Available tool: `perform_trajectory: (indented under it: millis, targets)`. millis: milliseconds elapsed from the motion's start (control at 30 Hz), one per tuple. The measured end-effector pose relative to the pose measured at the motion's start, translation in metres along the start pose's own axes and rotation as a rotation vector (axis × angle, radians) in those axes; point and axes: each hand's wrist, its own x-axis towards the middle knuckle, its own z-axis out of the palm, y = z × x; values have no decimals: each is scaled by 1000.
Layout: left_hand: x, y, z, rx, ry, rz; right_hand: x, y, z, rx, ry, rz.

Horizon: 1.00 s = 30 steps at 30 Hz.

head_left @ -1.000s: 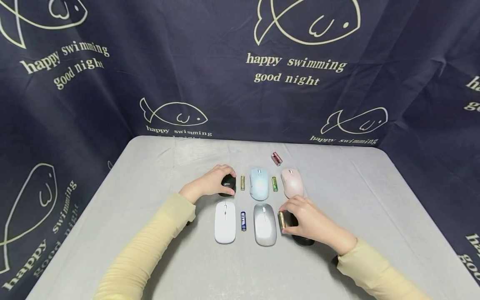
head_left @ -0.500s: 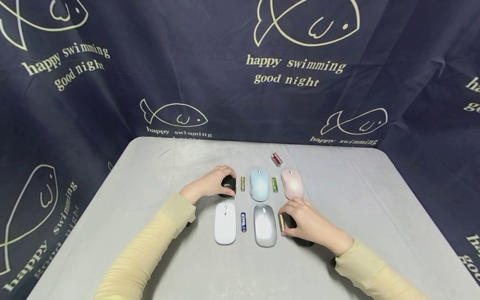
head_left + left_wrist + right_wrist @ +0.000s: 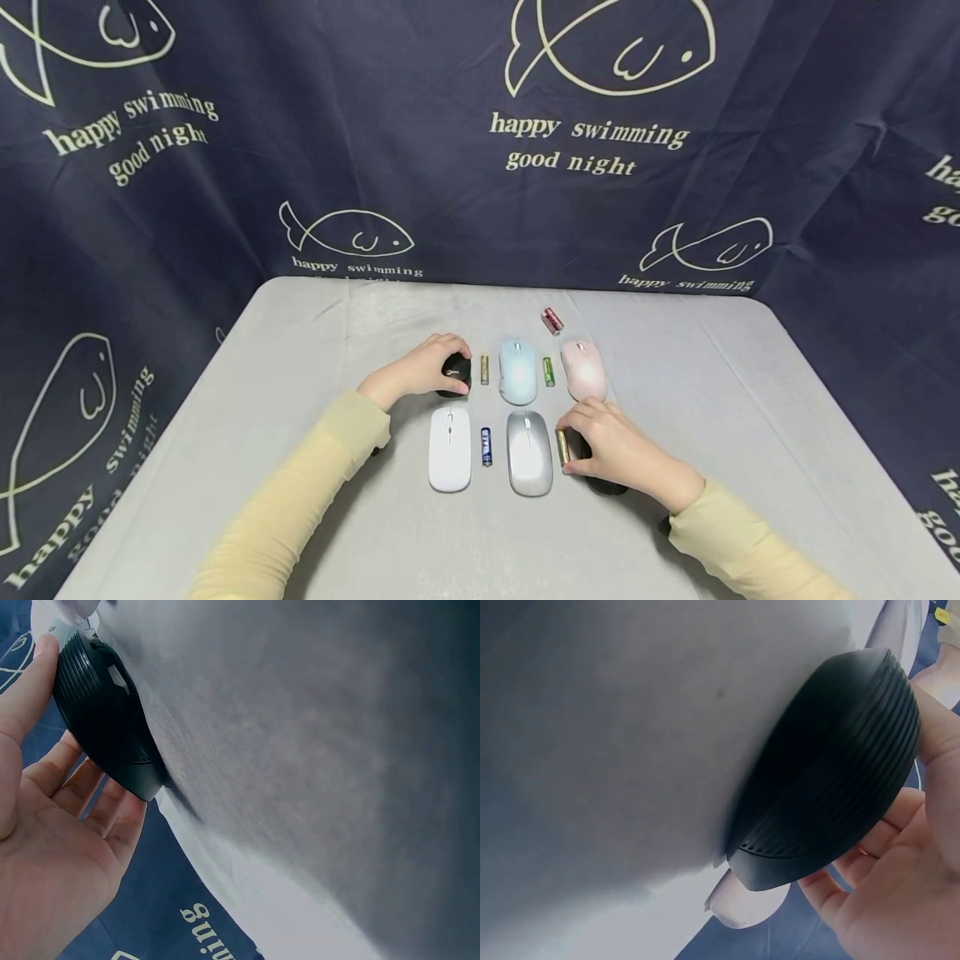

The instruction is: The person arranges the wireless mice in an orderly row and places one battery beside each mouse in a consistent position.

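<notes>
My left hand (image 3: 420, 365) grips a black mouse (image 3: 454, 372) at the far left of the group, thumb on its near end and fingers at its far end. In the left wrist view the ribbed side of that mouse (image 3: 105, 712) shows between thumb and fingers. On the right, my right hand (image 3: 626, 446) pinches a gold battery (image 3: 563, 447) by its two ends, beside the silver mouse (image 3: 529, 454). Under that palm sits a second black mouse (image 3: 606, 485), partly hidden. Its ribbed side (image 3: 832, 765) fills much of the right wrist view.
A white mouse (image 3: 450, 450) and a blue battery (image 3: 486, 447) lie left of the silver mouse. Behind them are a gold battery (image 3: 484, 369), a light blue mouse (image 3: 518, 372), a green battery (image 3: 549, 372) and a pink mouse (image 3: 584, 371). Red batteries (image 3: 552, 321) lie farther back.
My right hand has shifted very slightly, settling lower with the gold battery at its fingertips. The left hand stays on the black mouse. The whole head view has drifted slightly.
</notes>
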Motion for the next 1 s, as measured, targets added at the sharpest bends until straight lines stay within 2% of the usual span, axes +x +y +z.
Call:
perform_trajectory:
  millis: [600, 1000]
  targets:
    - [-3, 4, -3, -11, 2, 7, 0, -1, -3, 7, -14, 0]
    - [-2, 4, -2, -16, -1, 0, 4, 1, -15, -6, -1, -9]
